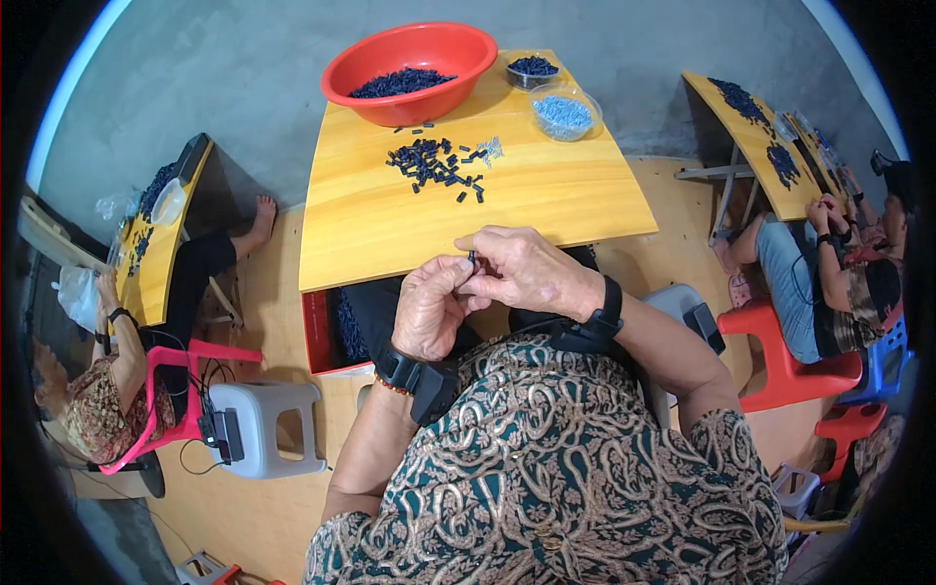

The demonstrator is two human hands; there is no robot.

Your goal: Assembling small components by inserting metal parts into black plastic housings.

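Two bare hands meet at the near edge of the yellow wooden table. The left hand is curled nearly closed, and its thumb and finger pinch a tiny dark tube-shaped piece. The right hand is bent around the same piece, with its fingertips close together on it. The piece is right at the table's near edge, between the hands. Each wrist has a black strap with a black box.

On the middle of the table lies a loose heap of small dark tube-shaped pieces. Some thin, pale bits lie just beside the heap, toward the table's right side. At the table's far left corner is a big round red plastic bowl with lots of dark pieces inside. Near the table's far right corner, a round clear plastic bowl holds light blue bits, and a smaller clear tub holds dark pieces. Other people sit to the left and right of the table.
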